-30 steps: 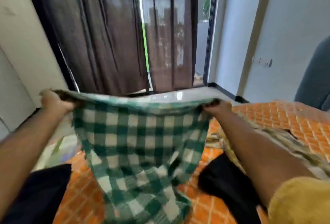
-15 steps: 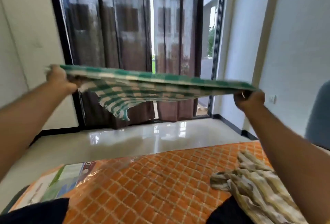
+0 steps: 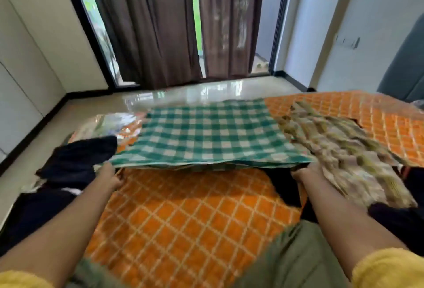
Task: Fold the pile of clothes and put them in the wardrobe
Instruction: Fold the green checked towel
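Soft matt woven checked cloth [image 3: 206, 136] I grip, quilted orange mattress cover [image 3: 188, 214] under it, glossy polished floor [image 3: 183, 92] beyond it

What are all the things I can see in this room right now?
checked cloth: one, green and white, spread over the mattress's far half
mattress: one, orange quilted, centre
striped garment: one, beige and olive, crumpled right of the cloth
dark clothes: several heaps, navy or black, at the mattress's left and right sides
curtains: two, brown, back of room
wall switch: one, pale, right wall
sleeves: two, yellow, bottom corners
left grip: one, holds the cloth's near left corner
right grip: one, holds the cloth's near right corner
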